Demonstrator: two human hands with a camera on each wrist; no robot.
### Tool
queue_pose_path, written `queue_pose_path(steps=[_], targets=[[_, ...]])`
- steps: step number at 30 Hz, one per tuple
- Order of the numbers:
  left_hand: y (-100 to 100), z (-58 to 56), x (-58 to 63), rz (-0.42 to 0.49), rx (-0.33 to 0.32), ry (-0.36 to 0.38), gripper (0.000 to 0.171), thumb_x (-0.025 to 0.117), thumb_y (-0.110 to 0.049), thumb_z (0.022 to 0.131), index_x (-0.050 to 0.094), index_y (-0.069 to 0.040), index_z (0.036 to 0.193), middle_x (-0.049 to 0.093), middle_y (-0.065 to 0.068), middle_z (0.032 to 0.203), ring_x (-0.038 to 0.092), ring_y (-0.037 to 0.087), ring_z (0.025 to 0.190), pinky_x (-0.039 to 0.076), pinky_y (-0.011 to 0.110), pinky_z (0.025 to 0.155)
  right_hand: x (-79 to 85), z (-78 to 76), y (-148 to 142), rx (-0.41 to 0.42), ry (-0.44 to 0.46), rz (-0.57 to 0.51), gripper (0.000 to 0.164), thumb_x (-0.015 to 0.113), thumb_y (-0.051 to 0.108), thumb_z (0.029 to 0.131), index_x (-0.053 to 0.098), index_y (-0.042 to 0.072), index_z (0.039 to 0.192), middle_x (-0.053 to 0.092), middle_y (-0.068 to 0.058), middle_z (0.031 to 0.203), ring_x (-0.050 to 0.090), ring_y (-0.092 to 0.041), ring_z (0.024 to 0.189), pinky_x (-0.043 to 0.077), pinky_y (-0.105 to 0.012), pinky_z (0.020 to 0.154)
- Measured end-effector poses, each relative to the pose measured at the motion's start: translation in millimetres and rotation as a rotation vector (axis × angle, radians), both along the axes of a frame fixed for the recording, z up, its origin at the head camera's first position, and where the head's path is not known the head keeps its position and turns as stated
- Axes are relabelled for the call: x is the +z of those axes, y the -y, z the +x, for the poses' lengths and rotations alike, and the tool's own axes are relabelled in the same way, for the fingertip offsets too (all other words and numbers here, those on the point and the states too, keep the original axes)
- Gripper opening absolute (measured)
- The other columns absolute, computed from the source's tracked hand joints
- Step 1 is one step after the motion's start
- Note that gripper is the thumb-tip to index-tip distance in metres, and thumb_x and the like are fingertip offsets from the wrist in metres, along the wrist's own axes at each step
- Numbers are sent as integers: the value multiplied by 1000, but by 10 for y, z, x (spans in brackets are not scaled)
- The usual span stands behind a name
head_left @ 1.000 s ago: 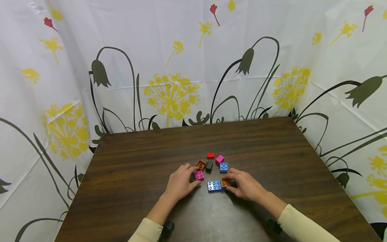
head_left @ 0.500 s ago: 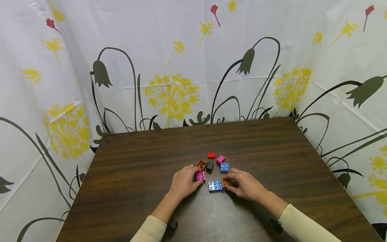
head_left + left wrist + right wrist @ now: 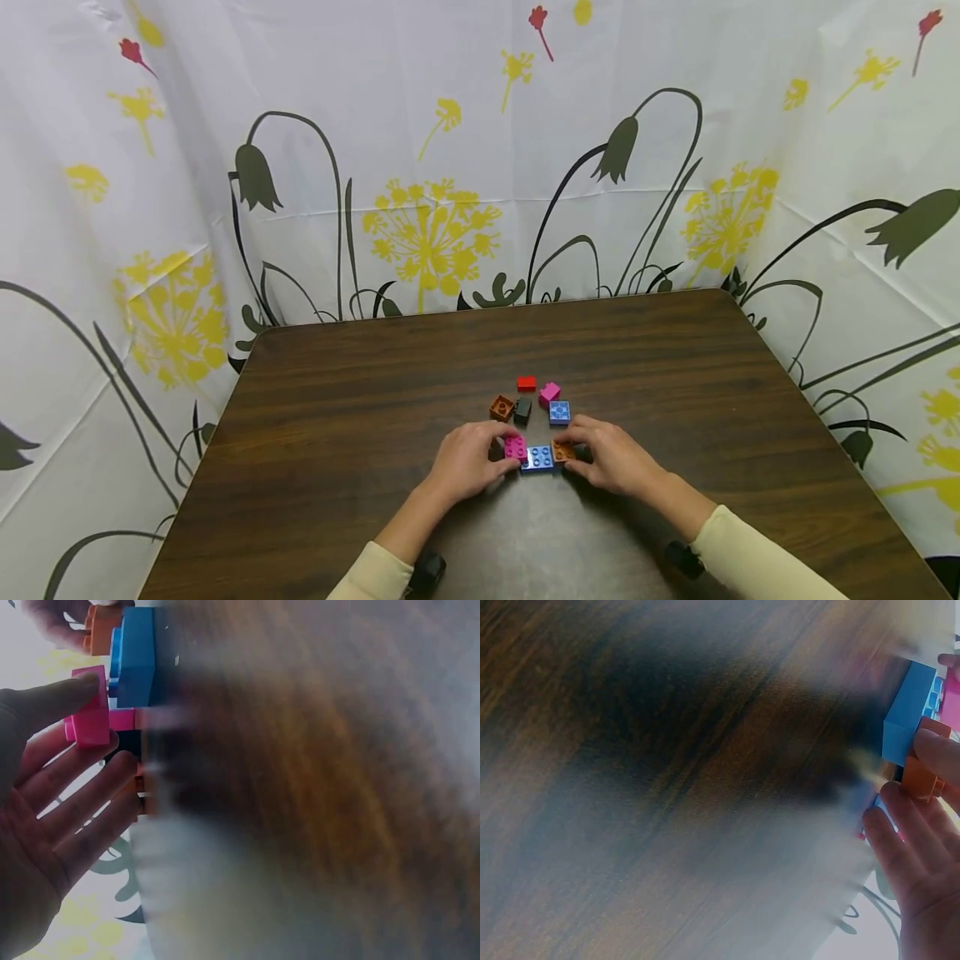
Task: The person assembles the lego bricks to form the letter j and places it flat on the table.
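Note:
My left hand [image 3: 467, 457] pinches a pink toy building brick [image 3: 515, 447] between thumb and fingers. In the left wrist view, that pink brick [image 3: 91, 712] is raised beside the studded top of a longer blue brick [image 3: 136, 660]. From the head it overlaps the left end of the blue brick [image 3: 538, 460]. My right hand [image 3: 611, 457] pinches an orange-brown brick [image 3: 563, 451] at the blue brick's other end. The right wrist view shows the orange brick [image 3: 922, 774] overhanging the blue brick's end, with my thumb on it.
Behind the hands lie another orange-brown brick [image 3: 502, 407], a dark brick [image 3: 522, 410], a small blue brick [image 3: 559, 412], a second pink brick [image 3: 550, 394] and a red brick [image 3: 527, 383]. The wooden table [image 3: 375, 367] ends at a flowered curtain [image 3: 465, 125].
My left hand has carried the pink brick rightward from the table beside it to the left end of the long blue brick. My right hand stays on its orange-brown brick.

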State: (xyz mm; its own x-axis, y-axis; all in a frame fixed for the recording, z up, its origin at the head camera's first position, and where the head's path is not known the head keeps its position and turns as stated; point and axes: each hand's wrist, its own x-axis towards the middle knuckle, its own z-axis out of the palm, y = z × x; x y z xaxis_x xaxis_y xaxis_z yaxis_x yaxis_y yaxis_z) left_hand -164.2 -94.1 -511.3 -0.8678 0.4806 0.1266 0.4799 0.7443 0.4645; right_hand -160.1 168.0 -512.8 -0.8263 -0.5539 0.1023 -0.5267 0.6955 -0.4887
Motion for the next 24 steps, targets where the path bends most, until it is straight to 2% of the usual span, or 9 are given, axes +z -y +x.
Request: queue_pose_path(steps=[3, 11, 17, 24], targets=[[-10, 14, -22, 1, -16, -1, 34, 80, -38, 82, 73, -25, 112, 70, -9, 105, 62, 9, 81, 48, 29, 69, -7, -3, 0, 7, -5, -8, 33, 80, 22, 83, 72, 17, 115, 59, 9, 101, 58, -12, 86, 52, -32, 80], [-28, 59, -39, -50, -36, -76, 34, 81, -39, 80, 75, -25, 111, 70, -10, 99, 60, 6, 77, 48, 30, 66, 0, 1, 3, 14, 0, 0, 35, 80, 23, 83, 72, 17, 116, 57, 10, 99, 55, -10, 82, 50, -28, 74], [-67, 50, 15, -100, -69, -115, 32, 80, -39, 81, 75, -24, 109, 66, -10, 91, 53, 4, 69, 46, 29, 61, 11, -6, 0, 15, -9, -19, 34, 81, 20, 82, 72, 16, 115, 59, 9, 99, 57, -11, 82, 51, -28, 75], [-95, 38, 32, -124, -81, -117, 32, 79, -40, 81, 74, -22, 108, 66, -10, 91, 54, 4, 69, 46, 28, 61, 15, 3, -12, 16, -19, -28, 31, 80, 20, 83, 72, 15, 113, 58, 8, 99, 57, -12, 83, 50, -30, 75]])
